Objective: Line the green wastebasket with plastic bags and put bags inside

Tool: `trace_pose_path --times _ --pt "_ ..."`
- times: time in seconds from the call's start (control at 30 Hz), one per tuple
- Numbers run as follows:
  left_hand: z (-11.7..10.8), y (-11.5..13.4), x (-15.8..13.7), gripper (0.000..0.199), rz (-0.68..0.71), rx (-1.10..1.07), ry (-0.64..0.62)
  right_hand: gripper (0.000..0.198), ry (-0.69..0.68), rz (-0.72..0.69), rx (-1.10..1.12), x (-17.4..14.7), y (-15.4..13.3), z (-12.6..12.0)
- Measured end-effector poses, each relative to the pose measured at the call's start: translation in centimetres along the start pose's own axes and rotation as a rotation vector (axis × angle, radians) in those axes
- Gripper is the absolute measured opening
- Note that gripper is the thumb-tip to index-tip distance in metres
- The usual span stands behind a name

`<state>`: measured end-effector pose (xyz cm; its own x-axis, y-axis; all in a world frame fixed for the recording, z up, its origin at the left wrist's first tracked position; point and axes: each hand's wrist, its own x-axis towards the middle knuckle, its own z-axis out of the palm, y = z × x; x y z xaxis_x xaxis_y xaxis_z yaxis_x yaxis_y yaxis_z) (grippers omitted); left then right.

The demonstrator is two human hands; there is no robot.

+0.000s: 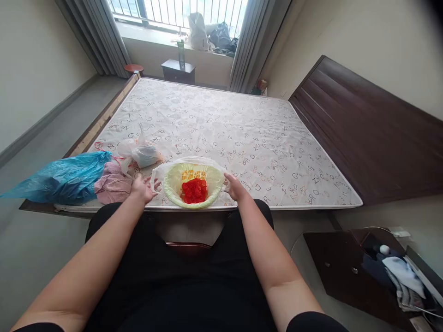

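Observation:
A pale yellow-green basket [168, 193] lined with a white plastic bag [161, 171] stands at the mattress's near edge, with a bright red plastic bundle [194, 190] inside. Beside its left rim, my left hand [141, 188] is palm up with fingers spread, close to the bag's loose handle. On the other side my right hand [234, 186] has its thumb and fingers bent round the bag's right handle; the exact grip is partly hidden. Left of my left hand lie a pink knitted cloth [112, 183], a blue plastic bag [69, 177] and a knotted white plastic bag [143, 153].
The mattress [214, 117] with printed letters spreads ahead, against a dark headboard [367, 133]. A bedside cabinet [332, 263] stands at lower right with clothes on it. At the back, a small cabinet [173, 71] bears a bottle [181, 54] below the window.

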<state>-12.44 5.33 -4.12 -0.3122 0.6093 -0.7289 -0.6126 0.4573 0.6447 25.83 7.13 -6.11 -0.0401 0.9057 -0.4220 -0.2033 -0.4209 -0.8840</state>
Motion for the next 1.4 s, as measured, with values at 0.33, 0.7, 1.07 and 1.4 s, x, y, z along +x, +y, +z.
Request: trace_pose_path --times 0.33,0.7,1.07,1.4 --pt "0.2 -9.2 -3.9 0.066 0.011 0.015 -0.206 0.077 0.478 0.261 0.213 -3.4 6.3 3.7" --pt "0.9 -9.4 -3.0 0.020 0.198 0.089 -0.149 0.033 0.287 0.024 0.395 -3.7 5.0 3.8" --pt "0.8 -6.3 -3.9 0.011 0.414 0.223 0.115 0.032 0.376 -0.097 0.495 -6.0 2.9 4.6" --pt "-0.4 -4.6 -8.4 0.011 0.352 -0.080 -0.072 0.024 0.251 -0.008 0.590 -11.6 2.6 7.0"
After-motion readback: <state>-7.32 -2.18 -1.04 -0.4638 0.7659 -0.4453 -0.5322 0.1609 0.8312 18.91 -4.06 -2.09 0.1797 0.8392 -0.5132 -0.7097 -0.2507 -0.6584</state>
